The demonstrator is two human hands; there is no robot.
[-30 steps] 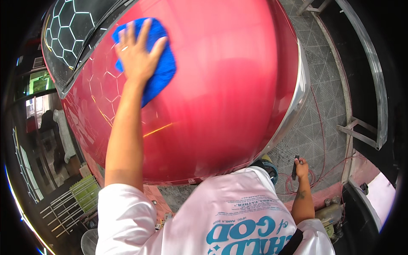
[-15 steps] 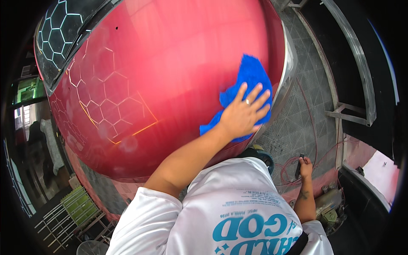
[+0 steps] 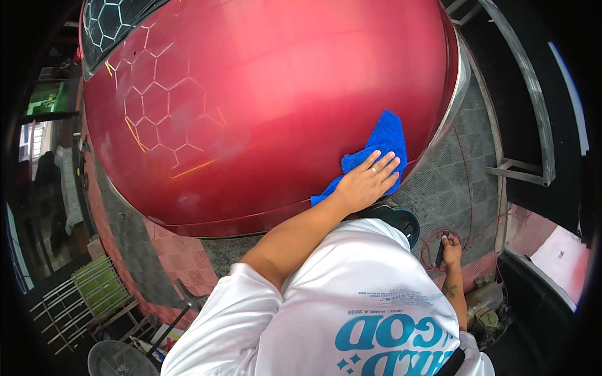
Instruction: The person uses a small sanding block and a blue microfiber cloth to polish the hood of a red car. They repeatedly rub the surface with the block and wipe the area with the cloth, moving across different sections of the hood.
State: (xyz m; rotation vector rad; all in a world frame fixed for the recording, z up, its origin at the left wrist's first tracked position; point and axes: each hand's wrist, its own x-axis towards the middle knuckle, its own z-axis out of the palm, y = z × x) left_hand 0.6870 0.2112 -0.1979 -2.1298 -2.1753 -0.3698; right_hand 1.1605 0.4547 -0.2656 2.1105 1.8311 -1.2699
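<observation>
My left hand (image 3: pixel 367 182) lies flat on a bright blue cloth (image 3: pixel 387 133), fingers stretched out and slightly apart, with a ring on one finger. The cloth is spread under the palm against the red car bonnet (image 3: pixel 269 138), at its near right edge. Part of the cloth is hidden beneath the hand. Low at my right side, my right hand (image 3: pixel 450 249) is closed around a slim black handheld device (image 3: pixel 441 249), whose exact kind I cannot make out. That hand is apart from the car.
Pale hexagon lines (image 3: pixel 150 103) and orange strips mark the bonnet's left side. A red hose (image 3: pixel 429 241) lies coiled on the tiled floor by my right hand. A metal frame (image 3: pixel 520 172) stands at the right, a green slatted rack (image 3: pixel 103 285) at the lower left.
My left hand and the cloth have slid across the bonnet toward its near edge, closer to my body. The view has shifted too. My right hand stays low, still holding the black device.
</observation>
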